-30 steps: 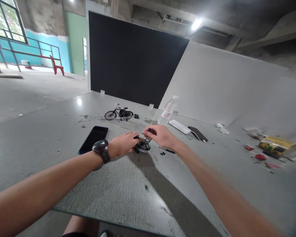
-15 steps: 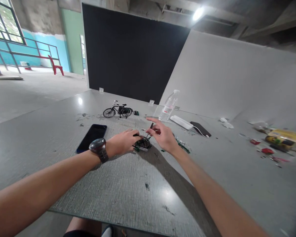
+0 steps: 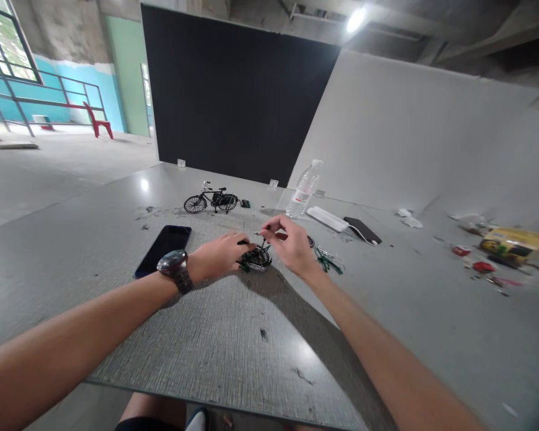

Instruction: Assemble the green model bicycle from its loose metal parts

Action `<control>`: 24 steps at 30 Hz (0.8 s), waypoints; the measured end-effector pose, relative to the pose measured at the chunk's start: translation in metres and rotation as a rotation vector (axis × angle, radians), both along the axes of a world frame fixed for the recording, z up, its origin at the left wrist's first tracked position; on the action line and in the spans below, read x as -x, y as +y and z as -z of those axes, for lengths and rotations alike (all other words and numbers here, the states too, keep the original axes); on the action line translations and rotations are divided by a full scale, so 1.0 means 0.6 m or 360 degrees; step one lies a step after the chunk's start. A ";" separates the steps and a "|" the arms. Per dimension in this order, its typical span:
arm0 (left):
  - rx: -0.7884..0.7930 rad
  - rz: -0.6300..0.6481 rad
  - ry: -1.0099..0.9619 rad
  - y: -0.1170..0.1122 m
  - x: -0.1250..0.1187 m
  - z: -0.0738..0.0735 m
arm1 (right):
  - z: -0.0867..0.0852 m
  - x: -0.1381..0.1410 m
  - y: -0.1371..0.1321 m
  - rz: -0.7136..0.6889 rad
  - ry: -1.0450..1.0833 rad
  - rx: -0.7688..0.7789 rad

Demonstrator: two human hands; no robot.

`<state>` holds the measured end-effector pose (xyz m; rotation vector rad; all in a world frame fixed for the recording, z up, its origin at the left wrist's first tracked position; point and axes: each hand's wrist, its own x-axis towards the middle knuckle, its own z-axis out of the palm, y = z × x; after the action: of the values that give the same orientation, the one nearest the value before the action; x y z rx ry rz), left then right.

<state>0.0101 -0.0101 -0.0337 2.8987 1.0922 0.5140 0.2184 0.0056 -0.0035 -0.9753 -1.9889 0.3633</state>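
Observation:
On the table, my left hand (image 3: 222, 254) grips a partly built model bicycle (image 3: 257, 257) lying on its side, its spoked black wheel and silver rack showing. The covered edge of the model is hidden under those fingers. My right hand (image 3: 290, 244) pinches a small, thin screwdriver (image 3: 265, 242) held nearly upright, its tip down at the wheel. Whether the tip touches a screw is too small to tell. Right of that hand lies a green model bicycle frame (image 3: 329, 261) with silver parts. Farther back stands a whole black model bicycle (image 3: 212, 202).
A dark phone (image 3: 164, 248) lies left of my hands. Behind them are a plastic water bottle (image 3: 303, 190), a white bar-shaped object (image 3: 327, 219) and a dark flat block with a cable (image 3: 362, 230). A yellow packet (image 3: 516, 246) and small red pieces lie far right.
My right hand's fingers have curled in tighter around the screwdriver, which now stands more upright. My left hand keeps its grip on the model bicycle. The view has shifted slightly.

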 end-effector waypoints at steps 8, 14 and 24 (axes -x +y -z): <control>0.0014 -0.0009 0.0012 -0.004 0.000 -0.004 | -0.004 0.001 -0.010 -0.0124 -0.0005 0.0039; -0.0020 0.0012 -0.0012 0.001 0.001 0.003 | 0.005 0.010 -0.008 0.0136 0.0079 -0.0101; 0.0015 0.0012 -0.0026 -0.002 0.000 -0.002 | 0.005 -0.002 0.003 -0.0094 0.0007 0.0012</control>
<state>0.0103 -0.0113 -0.0327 2.8842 1.0788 0.5294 0.2198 0.0074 -0.0064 -0.9213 -2.0170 0.4052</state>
